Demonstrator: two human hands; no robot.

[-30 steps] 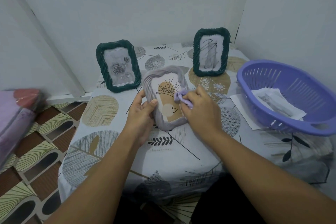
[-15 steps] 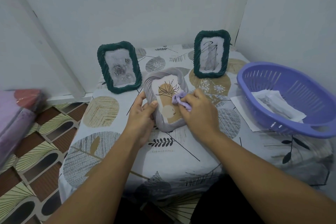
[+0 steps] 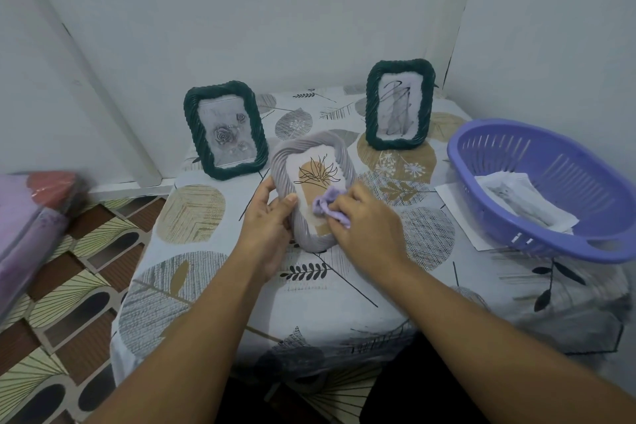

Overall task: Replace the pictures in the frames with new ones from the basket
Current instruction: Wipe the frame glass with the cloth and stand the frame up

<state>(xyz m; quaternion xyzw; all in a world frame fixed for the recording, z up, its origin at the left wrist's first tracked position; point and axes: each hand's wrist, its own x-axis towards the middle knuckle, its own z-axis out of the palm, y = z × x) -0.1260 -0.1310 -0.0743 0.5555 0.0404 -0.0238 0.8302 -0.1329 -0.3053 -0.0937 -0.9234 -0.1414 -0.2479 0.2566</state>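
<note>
A grey rope-edged frame (image 3: 311,151) with a tan plant picture stands tilted at the table's middle. My left hand (image 3: 268,220) grips its left edge. My right hand (image 3: 364,220) presses a small purple cloth (image 3: 328,205) on the frame's glass. Two dark green frames stand behind: one with a rose picture (image 3: 225,134) at the left, one with a black scribble picture (image 3: 399,105) at the right. A purple basket (image 3: 550,189) at the right holds white pictures (image 3: 519,200).
The table has a leaf-print cloth (image 3: 192,210) and sits in a white wall corner. A white sheet (image 3: 457,203) lies partly under the basket. A pink and red bundle (image 3: 31,217) is at the far left above a patterned floor.
My right hand has slid the purple cloth leftward and down across the grey frame's glass. The left hand keeps its hold.
</note>
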